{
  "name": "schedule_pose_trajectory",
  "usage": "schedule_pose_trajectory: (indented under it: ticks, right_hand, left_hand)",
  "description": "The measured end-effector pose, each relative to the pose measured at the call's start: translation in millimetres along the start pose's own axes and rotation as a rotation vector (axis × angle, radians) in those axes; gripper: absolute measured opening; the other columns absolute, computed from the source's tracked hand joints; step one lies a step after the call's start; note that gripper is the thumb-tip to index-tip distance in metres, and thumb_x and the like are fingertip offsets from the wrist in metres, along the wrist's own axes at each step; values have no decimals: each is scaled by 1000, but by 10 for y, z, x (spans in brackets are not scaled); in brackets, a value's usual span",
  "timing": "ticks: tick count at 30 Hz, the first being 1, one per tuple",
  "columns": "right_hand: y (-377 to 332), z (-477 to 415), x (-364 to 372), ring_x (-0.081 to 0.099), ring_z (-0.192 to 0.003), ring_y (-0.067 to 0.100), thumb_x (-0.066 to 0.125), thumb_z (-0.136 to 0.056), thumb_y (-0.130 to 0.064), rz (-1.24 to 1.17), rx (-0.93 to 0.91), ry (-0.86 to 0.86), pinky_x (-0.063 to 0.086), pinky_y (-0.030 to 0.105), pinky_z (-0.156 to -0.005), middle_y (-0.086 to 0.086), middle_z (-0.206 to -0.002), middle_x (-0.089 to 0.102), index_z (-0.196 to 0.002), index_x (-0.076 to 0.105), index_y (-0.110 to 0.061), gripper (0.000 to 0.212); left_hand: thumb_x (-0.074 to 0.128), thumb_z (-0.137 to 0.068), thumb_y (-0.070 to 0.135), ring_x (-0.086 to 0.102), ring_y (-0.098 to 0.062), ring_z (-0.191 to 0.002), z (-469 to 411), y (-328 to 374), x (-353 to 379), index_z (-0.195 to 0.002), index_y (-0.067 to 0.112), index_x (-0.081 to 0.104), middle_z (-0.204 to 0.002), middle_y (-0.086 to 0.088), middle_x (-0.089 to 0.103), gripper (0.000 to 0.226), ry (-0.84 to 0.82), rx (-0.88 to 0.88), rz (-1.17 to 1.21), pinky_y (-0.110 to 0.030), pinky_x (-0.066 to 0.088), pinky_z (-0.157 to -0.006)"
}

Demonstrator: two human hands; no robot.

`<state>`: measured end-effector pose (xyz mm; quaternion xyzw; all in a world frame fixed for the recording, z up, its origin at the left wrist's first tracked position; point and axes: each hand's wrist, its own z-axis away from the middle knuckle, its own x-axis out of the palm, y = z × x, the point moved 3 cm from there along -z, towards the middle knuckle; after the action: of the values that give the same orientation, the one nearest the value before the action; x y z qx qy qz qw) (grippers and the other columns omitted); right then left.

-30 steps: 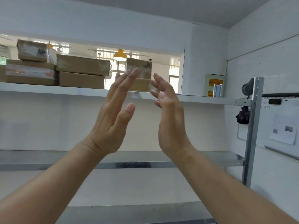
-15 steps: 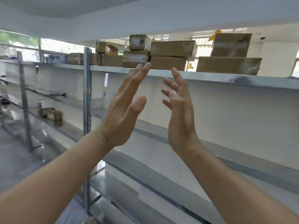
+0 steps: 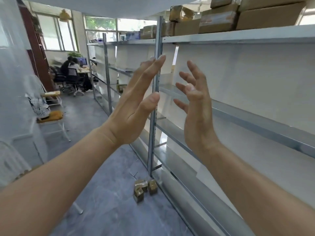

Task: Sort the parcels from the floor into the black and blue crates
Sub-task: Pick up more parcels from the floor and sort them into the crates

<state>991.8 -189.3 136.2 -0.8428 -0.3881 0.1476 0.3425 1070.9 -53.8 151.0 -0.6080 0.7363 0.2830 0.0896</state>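
My left hand [image 3: 136,103] and my right hand [image 3: 196,109] are raised in front of me, palms facing each other, fingers apart, holding nothing. Far below them, three small brown taped parcels [image 3: 143,189] lie on the grey floor beside the foot of a metal shelf post [image 3: 156,103]. No black or blue crate is in view.
A long metal shelving unit [image 3: 247,120] runs along the right, with cardboard boxes [image 3: 219,19] on its top shelf. A white chair with an orange cushion [image 3: 51,116] stands at left. People sit at a desk [image 3: 73,70] far back. Grey floor [image 3: 105,193] lies between.
My view has swung left and down: the aisle, floor and the parcels have come into sight. My hands stay raised; the right hand's fingers have spread and curled a little.
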Motion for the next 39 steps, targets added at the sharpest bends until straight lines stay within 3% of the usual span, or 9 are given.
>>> schedule_pose_trajectory:
  ticks: [6,12,20,30,35,39]
  right_hand:
    - [172,130,438,51,-145,8,46,-99,-43,-25,90,-13,43,56,-124,-13,-155,53,-157,44,-40,59]
    - [507,238,920,53,-144,13,45,-86,-59,8,148,-6,45,55,-123,-13,-150,56,-157,47,-36,75]
    - [1251,447,1418,54,-145,12,45,-87,-60,44,280,14,44,53,-124,-10,-152,57,-160,47,-31,79]
    - [2930,200,1445,51,-148,9,41,-91,-61,42,458,14,44,48,-124,-8,-159,53,-162,44,-30,78]
    - [3994,-1,1424,48,-151,12,40,-103,-43,10,565,-45,41,49,-126,-4,-164,49,-165,42,-23,65]
    - [4733,-56,1500,49,-149,7,41,-91,-62,-10,667,-87,41,46,-126,-7,-162,52,-163,44,-28,80]
  left_hand:
    - [28,-100,38,16,-15,-159,345,-380,-205,-164,14,23,-170,0,25,68,8,-69,45,-51,17,-128]
    - [29,-101,35,16,-16,-159,651,-951,-338,-163,11,23,-170,-3,25,68,-6,-118,108,-47,15,-129]
    - [32,-100,29,18,-25,-159,1090,-1870,-240,-161,2,25,-168,-11,26,66,-94,-155,173,-52,16,-128]
    - [34,-102,29,18,-18,-159,1191,-3218,666,-160,0,24,-169,-9,25,66,-245,-301,241,-39,15,-129]
    - [36,-101,36,17,-7,-158,1348,-4003,1341,-163,7,22,-170,4,23,70,-271,-507,286,-30,17,-128]
    - [37,-101,36,17,-4,-157,1510,-4608,1767,-164,11,22,-169,12,23,69,-272,-630,319,-40,20,-129]
